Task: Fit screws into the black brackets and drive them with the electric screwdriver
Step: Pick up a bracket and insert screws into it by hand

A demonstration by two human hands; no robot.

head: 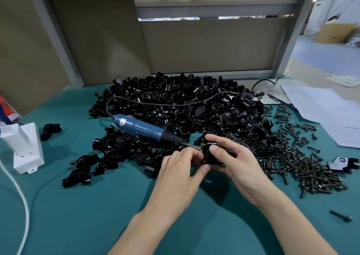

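Both hands meet over the near middle of the green surface (93,212). Right hand (241,169): grip clasped round one black bracket (211,156), thumb on top, likely to steady it while a screw is fitted. Left hand (177,171): fingertips pinch at the bracket's left side; blur hides whether a screw sits between them.

Electric screwdriver (144,130) lies unheld on the bracket pile (175,98), bit pointing at the hands, so probably parked for a quick pickup. Loose screws (296,163) are heaped just right of the right hand, within easy reach. Judged step: seating a screw, driving not yet begun.
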